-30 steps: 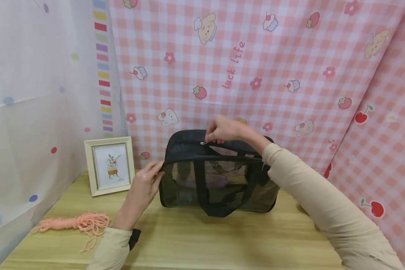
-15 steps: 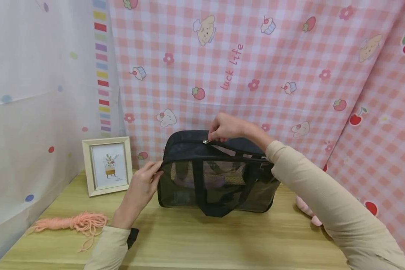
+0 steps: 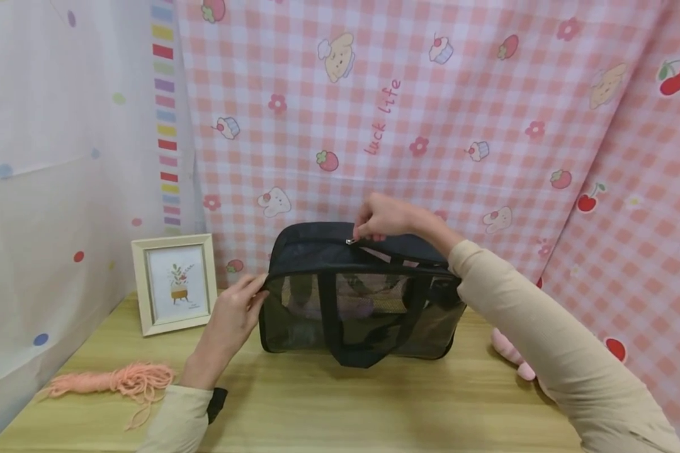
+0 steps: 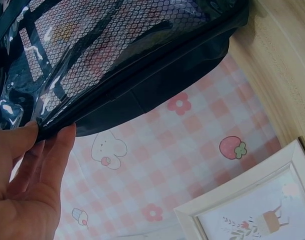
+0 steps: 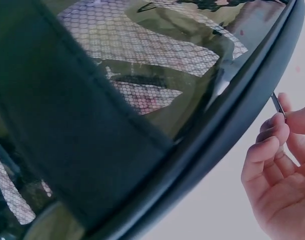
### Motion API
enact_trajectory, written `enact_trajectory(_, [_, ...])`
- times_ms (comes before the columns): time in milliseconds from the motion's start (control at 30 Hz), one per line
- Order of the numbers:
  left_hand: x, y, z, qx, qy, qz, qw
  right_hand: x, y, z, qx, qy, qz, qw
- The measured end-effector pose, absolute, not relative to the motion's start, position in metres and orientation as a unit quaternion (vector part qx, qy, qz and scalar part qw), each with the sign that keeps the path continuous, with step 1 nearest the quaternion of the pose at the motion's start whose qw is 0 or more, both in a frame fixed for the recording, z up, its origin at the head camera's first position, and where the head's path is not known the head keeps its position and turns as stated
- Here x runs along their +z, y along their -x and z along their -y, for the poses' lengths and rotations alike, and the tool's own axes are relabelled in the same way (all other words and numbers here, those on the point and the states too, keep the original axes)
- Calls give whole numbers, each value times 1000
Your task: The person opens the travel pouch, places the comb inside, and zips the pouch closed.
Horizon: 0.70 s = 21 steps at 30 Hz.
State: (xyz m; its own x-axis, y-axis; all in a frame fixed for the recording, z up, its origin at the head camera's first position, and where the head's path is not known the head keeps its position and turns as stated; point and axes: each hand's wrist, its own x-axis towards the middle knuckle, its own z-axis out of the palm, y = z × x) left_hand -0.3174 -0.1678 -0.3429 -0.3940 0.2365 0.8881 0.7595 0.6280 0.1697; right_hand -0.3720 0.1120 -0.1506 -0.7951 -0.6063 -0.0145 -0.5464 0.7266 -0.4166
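A black bag [image 3: 294, 318] with clear front and mesh stands upright on the wooden table, its strap handle [image 3: 357, 358] hanging down in front. My left hand [image 3: 235, 321] pinches the bag's upper left corner piping; in the left wrist view the thumb and fingers [image 4: 67, 142] grip that edge. Above the top panel, my right hand [image 3: 382, 217] pinches the pull of a metal zipper slider [image 3: 349, 241]. The right wrist view shows the pull [image 5: 279, 105] between thumb and fingertips. To the right of the slider the zipper gapes. A purplish thing inside is unclear.
A cream picture frame [image 3: 172, 286] stands left of the bag. Peach yarn [image 3: 110, 380] lies at the front left of the table [image 3: 294, 409]. Something pink [image 3: 507, 346] is partly hidden behind the right sleeve. A checked curtain [image 3: 317, 113] hangs behind.
My right hand has drawn the zipper slider a little to the right along the bag's top. The left hand keeps its hold on the corner. The head view has shifted slightly.
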Motion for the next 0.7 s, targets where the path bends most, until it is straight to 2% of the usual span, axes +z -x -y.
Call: enact_trajectory(700, [-343,319,169,-295,320,779,451,-155,374,-124,-234,304,-921,76])
